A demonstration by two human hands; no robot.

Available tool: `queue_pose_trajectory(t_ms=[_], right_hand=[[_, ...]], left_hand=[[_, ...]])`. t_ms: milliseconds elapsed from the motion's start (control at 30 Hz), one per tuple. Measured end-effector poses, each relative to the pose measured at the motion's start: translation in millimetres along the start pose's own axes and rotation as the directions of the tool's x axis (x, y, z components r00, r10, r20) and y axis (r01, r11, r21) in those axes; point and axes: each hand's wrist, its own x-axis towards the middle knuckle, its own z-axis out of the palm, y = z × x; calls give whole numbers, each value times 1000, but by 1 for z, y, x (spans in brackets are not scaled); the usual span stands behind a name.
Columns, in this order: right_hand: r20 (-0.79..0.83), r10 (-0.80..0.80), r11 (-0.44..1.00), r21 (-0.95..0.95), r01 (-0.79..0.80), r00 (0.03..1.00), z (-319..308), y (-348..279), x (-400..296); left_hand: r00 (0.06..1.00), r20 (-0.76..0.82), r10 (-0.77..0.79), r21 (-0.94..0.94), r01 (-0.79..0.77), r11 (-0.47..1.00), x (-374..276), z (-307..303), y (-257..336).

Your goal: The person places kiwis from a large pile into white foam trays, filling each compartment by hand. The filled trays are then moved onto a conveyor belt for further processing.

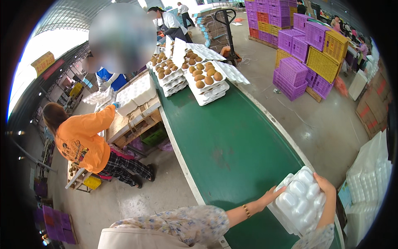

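White moulded fruit trays [300, 199], stacked with their rounded cups facing up, lie at the near right end of the green conveyor belt [230, 140]. My left hand [273, 196] grips their left edge, its fingertips resting on top. At the far right edge, my right hand [323, 183] curls around the same trays. How many trays are nested there I cannot tell. Farther up the belt stand stacked trays of kiwifruit [205, 76], the brown fruit sitting in the cups of the top ones.
To the left, a person in an orange top [84, 137] stands at a wooden table [152, 105] bearing white trays. Purple and yellow crates [323, 59] and a pallet jack [230, 37] stand beyond the belt's right edge. Tall stacks of white trays [367, 183] are close on my right.
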Motion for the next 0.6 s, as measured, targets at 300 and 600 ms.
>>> queue_pose_trajectory(t_ms=[300, 600], right_hand=[[139, 193, 973, 99, -208, 971, 3, -4, 74], [385, 70, 820, 503, -273, 920, 18, 24, 142]], left_hand=[[941, 214, -263, -742, 332, 583, -4, 17, -82], [932, 334, 138, -885, 260, 386, 16, 24, -42]])
